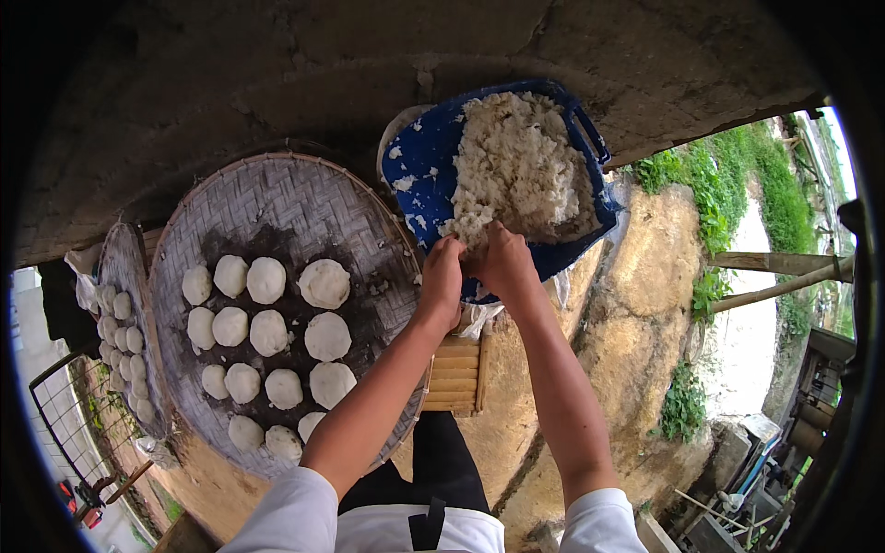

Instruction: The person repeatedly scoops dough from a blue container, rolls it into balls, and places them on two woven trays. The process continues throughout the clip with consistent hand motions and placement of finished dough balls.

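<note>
A blue plastic basin [433, 143] holds a heap of crumbly, off-white mash [525, 166], and bits of it cling to the basin's left wall. Both my arms reach to its near side. My left hand [444, 279] is closed over the near rim, its fingers curled; anything inside them is hidden. Close beside it, my right hand [503, 265] has its fingers bent into the near edge of the mash, closed on some of it. To the left, a round woven bamboo tray [267, 198] carries several pale, rounded dough balls [268, 333] in rough rows.
Farther left, a second woven tray [124, 258] bears more dough balls [121, 339]. A slatted bamboo stand [454, 373] shows below the basin. A rough wall [304, 83] rises behind. Bare earth [636, 313] and wooden poles [784, 284] lie to the right.
</note>
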### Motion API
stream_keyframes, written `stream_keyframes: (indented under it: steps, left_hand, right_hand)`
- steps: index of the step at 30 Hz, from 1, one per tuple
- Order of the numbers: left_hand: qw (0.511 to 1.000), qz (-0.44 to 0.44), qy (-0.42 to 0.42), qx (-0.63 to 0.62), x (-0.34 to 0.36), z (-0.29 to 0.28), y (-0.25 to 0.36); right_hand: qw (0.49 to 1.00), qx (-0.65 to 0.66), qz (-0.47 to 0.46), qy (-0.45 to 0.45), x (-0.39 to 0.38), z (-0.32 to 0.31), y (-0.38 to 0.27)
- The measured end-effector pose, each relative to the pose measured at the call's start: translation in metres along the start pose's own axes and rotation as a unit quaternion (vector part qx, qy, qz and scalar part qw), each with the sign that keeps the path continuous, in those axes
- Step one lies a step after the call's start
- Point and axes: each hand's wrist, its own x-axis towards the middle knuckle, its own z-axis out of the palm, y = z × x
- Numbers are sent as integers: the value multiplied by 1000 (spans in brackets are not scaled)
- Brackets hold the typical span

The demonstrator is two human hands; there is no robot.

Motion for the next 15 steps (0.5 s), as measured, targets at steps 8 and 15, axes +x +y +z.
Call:
stream_keyframes:
  steps: [8, 15]
  left_hand:
    - [999, 15, -16, 30, -4, 35, 38]
    - [923, -114, -234, -282, 8, 53, 37]
  right_hand:
    - [992, 96, -15, -80, -10, -103, -13]
    - [976, 117, -123, 138, -21, -66, -31]
